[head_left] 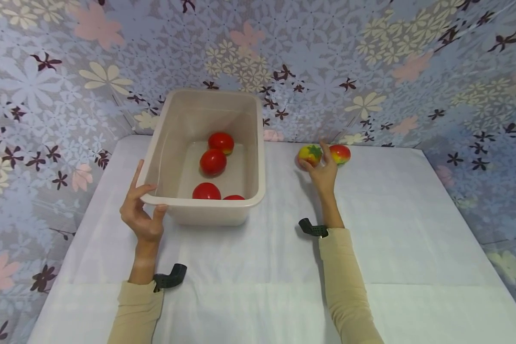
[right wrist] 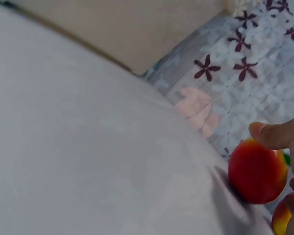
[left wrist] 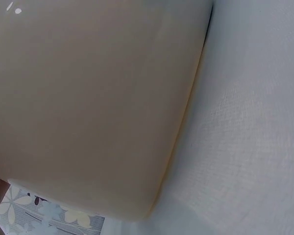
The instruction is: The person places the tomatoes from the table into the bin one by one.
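My left hand (head_left: 143,215) grips the front-left corner of a beige plastic bin (head_left: 210,212), with the thumb at the front rim and fingers over the left rim. Several red round fruits (head_left: 213,162) lie inside the bin. To the right of it, my right hand (head_left: 324,177) holds a red-and-yellow peach-like fruit (head_left: 308,155) with a green leaf on top, between thumb and fingers. In the right wrist view the thumb rests on this fruit's (right wrist: 257,171) upper side. A second red-and-yellow fruit (head_left: 340,154) sits just right of the fingers, partly hidden by the hand in the right wrist view.
A white cloth (head_left: 275,258) covers the table. Behind the bin and fruits rises a flower-patterned backdrop (head_left: 318,71), close to the table's far edge. The bin's outer wall (left wrist: 93,98) fills much of the left wrist view.
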A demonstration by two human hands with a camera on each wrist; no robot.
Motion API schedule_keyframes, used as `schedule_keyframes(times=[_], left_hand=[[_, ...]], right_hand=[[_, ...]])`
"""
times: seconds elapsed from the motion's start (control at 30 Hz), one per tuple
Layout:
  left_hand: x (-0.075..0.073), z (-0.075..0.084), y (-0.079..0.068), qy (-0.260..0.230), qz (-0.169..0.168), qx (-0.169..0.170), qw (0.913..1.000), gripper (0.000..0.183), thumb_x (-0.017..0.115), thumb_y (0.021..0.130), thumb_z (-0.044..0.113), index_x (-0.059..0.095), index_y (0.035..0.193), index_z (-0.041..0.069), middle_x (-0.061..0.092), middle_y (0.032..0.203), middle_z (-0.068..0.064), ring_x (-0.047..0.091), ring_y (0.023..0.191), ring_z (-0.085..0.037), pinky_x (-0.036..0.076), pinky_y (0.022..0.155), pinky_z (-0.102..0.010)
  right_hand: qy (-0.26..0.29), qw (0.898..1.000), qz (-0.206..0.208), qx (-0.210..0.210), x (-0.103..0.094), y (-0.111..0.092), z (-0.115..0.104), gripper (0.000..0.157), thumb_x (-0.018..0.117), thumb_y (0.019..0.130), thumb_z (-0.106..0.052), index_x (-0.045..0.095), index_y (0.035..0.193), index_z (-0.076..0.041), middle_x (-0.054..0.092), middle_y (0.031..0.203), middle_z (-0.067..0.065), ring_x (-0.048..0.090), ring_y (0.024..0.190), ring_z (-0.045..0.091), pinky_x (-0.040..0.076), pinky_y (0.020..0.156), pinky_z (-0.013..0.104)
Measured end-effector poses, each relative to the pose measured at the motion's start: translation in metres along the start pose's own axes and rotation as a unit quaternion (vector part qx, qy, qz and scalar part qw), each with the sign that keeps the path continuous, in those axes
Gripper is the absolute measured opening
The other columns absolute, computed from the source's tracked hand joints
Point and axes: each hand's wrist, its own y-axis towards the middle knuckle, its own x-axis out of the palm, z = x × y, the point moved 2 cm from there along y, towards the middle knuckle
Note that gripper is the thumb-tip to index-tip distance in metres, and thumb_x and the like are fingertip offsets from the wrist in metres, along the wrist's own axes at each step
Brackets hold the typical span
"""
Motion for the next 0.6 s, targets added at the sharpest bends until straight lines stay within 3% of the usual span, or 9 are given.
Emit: schedule_keyframes(times=[0.2, 0.6], left_hand=[[0.001, 0.002, 0.000, 0.004, 0.005, 0.004, 1.0000, 0.080, 0.072, 0.074, 0.064, 0.057, 0.082, -0.014, 0.061, 0.121, -0.034, 0.061, 0.117, -0.041, 0.052, 0.097, -0.037], [0.001, 0.002, 0.001, 0.005, 0.004, 0.006, 1.0000, 0.082, 0.073, 0.072, 0.066, 0.057, 0.081, -0.014, 0.061, 0.120, -0.035, 0.062, 0.116, -0.042, 0.053, 0.094, -0.035]], right_hand=[[0.002, 1.000, 0.008, -0.004, 0.002, -0.002, 0.008, 0.072, 0.082, 0.075, -0.003, 0.050, 0.139, 0.000, 0.050, 0.146, 0.015, 0.041, 0.140, 0.024, 0.029, 0.119, 0.037], [0.019, 0.999, -0.014, 0.037, 0.003, 0.000, 0.016, 0.068, 0.076, 0.082, -0.001, 0.047, 0.143, -0.004, 0.045, 0.151, 0.013, 0.039, 0.142, 0.027, 0.036, 0.115, 0.039]])
